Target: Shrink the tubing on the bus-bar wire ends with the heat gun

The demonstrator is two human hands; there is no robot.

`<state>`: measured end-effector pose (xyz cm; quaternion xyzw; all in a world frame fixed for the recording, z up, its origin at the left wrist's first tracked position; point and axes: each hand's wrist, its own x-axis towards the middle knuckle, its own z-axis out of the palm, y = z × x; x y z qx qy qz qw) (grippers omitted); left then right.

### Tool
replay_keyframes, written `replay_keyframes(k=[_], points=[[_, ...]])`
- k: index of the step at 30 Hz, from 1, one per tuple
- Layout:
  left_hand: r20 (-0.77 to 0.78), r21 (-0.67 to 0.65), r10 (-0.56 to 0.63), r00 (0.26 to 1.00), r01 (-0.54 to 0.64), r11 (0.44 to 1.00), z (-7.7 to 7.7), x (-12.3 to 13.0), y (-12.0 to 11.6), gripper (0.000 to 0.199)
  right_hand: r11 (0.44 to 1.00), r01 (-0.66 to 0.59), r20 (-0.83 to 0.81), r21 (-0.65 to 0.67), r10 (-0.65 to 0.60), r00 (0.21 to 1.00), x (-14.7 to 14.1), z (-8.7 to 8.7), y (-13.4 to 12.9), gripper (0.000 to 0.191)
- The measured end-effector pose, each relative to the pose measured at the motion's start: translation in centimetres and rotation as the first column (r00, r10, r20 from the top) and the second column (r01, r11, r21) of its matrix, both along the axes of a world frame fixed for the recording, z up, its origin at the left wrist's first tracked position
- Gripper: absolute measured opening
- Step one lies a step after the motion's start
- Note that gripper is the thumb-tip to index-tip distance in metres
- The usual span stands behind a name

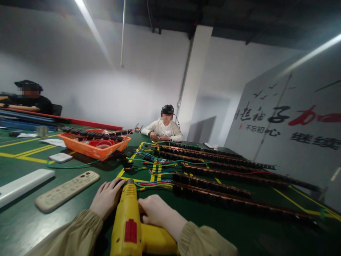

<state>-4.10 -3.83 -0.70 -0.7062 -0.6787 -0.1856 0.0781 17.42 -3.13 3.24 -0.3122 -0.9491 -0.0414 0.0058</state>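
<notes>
A yellow heat gun [128, 217] with a red switch lies before me, its nozzle pointing away and its handle toward the right. My left hand [108, 197] is at the left of the nozzle, fingers curled over something dark that I cannot make out. On the gun's other side, my right hand [156, 211] is closed, its fingertips partly hidden by the gun's body. Coloured wires [156, 184] run from the nearest long black strip [213, 201] to just beyond the nozzle. Whether either hand touches these wires is hidden.
Several black and copper strips [213, 180] lie across the right of the green table. At left are an orange basket [98, 153] of parts, a beige remote control [68, 190], a white bar-shaped case [26, 185] and a small white box [60, 158]. A person [165, 126] sits opposite.
</notes>
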Motion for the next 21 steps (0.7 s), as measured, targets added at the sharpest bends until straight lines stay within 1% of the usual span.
replay_keyframes(k=[4, 9, 12, 16, 21], points=[[0.019, 0.043, 0.008, 1.000, -0.008, 0.999, -1.0, -0.4, 0.7, 0.043, 0.999, -0.039, 0.030, 0.029, 0.038, 0.999, 1.3, -0.1, -0.4, 0.024], [0.048, 0.072, -0.013, 0.999, 0.009, 0.997, -1.5, -0.6, 0.9, 0.042, 0.999, -0.022, 0.033, 0.040, 0.021, 0.999, 3.4, -0.3, -0.9, 0.022], [0.052, 0.076, -0.018, 0.998, 0.014, 0.997, -1.6, -0.7, 0.8, 0.043, 1.000, 0.010, 0.001, 0.006, -0.010, 1.000, 4.6, -0.1, -1.2, 0.019], [0.063, 0.079, -0.021, 0.998, 0.016, 0.997, -1.9, -0.9, 0.9, 0.043, 0.996, 0.046, -0.026, -0.079, -0.048, 0.998, 6.6, 0.0, -1.4, 0.019], [0.075, 0.165, -0.088, 0.993, 0.074, 0.983, -2.3, -1.4, 1.5, 0.041, 0.983, 0.143, -0.021, -0.111, -0.147, 0.989, 9.2, -0.3, -1.3, 0.020]])
